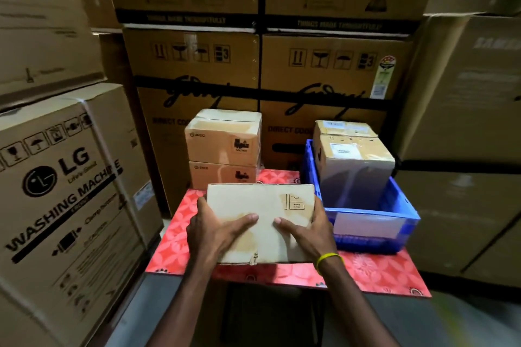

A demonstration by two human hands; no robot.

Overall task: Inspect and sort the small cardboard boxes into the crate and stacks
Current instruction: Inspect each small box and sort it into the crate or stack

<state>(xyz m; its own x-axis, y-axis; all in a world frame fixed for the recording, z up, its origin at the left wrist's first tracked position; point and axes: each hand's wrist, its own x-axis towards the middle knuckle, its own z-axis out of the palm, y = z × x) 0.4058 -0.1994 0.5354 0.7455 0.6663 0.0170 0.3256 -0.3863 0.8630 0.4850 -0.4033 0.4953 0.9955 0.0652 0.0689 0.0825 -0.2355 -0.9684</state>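
A small pale cardboard box (262,203) is held over the red patterned table (380,270), tilted so its broad face points at me. My left hand (214,231) grips its left side with fingers across the face. My right hand (307,228), with a yellow wristband, grips its right side. Behind it, two small brown boxes (222,144) stand stacked at the back of the table. To the right sits a blue plastic crate (394,205) with two small boxes (355,160) in it, one behind the other.
Large appliance cartons surround the table: an LG washing machine carton (64,183) at the left, stacked Godrej cartons (324,79) behind, plain cartons (465,121) at the right. The table's front edge lies just below my wrists.
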